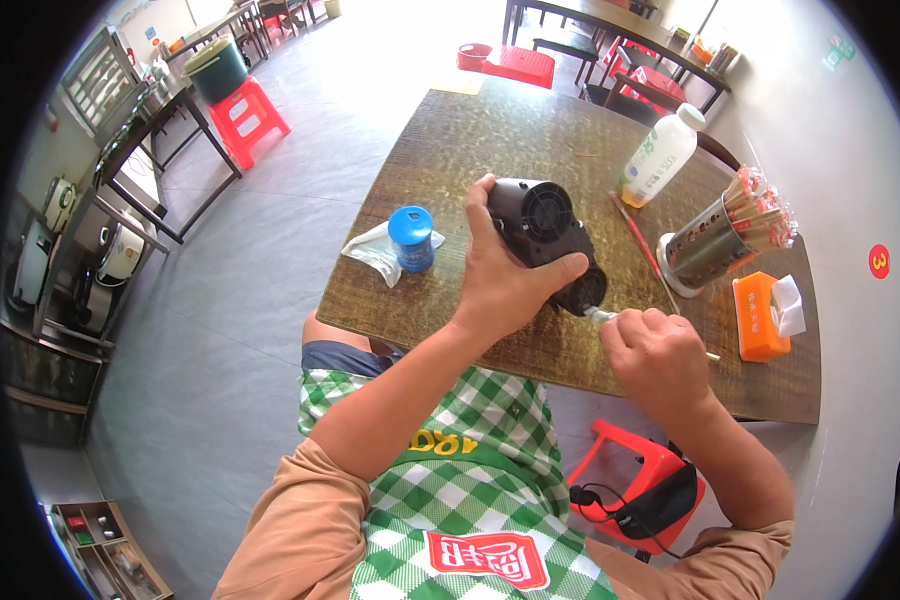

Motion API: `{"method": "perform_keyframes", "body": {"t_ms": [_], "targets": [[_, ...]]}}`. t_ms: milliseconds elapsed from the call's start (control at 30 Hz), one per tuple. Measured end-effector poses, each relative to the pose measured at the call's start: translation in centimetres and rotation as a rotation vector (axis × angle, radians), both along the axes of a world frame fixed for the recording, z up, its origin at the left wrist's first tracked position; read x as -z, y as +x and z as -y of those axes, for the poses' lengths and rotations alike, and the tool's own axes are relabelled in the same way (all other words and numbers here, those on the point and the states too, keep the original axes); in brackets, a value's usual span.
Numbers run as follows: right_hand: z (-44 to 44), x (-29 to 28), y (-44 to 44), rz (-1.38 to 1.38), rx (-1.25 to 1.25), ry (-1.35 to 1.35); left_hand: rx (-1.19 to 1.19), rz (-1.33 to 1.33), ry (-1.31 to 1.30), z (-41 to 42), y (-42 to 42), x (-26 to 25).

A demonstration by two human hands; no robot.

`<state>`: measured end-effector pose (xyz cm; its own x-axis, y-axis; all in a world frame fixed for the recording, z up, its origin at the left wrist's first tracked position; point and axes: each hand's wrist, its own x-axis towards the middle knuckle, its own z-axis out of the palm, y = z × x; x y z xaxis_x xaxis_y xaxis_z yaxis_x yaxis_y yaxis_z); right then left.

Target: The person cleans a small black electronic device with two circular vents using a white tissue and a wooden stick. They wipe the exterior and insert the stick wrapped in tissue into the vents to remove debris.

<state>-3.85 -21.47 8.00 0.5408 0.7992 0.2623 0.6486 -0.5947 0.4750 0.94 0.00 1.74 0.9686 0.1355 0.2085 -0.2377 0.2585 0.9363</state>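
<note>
My left hand (499, 274) grips a black plastic device (547, 236) with round vented grilles, tilted above the wooden table (450, 161). At the device's lower end, my right hand (649, 345) pinches a small whitish item (598, 315), perhaps a tissue or wipe, whose tip touches the black housing. Most of that item is hidden by the fingers. To the left of the device, a blue container with a lid (412, 238) stands on a crumpled white tissue (375, 251).
At the right are a white bottle (661, 157), a metal holder of wrapped chopsticks (709, 244), a red-and-brown stick (641, 240) and an orange tissue box (761, 316). A red stool (637, 480) holding a black pouch stands below the table, near the wall.
</note>
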Motion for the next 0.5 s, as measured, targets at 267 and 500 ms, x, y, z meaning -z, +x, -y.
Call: {"method": "perform_keyframes", "body": {"t_ms": [267, 500], "targets": [[-2.1, 0.2, 0.0, -0.09, 0.072, 0.072, -0.055, 0.023, -0.006, 0.4, -0.2, 0.5], [-0.5, -1.0, 0.1, -0.437, 0.248, 0.437, -0.117, 0.07, -0.062, 0.4, -0.4, 1.5]]}}
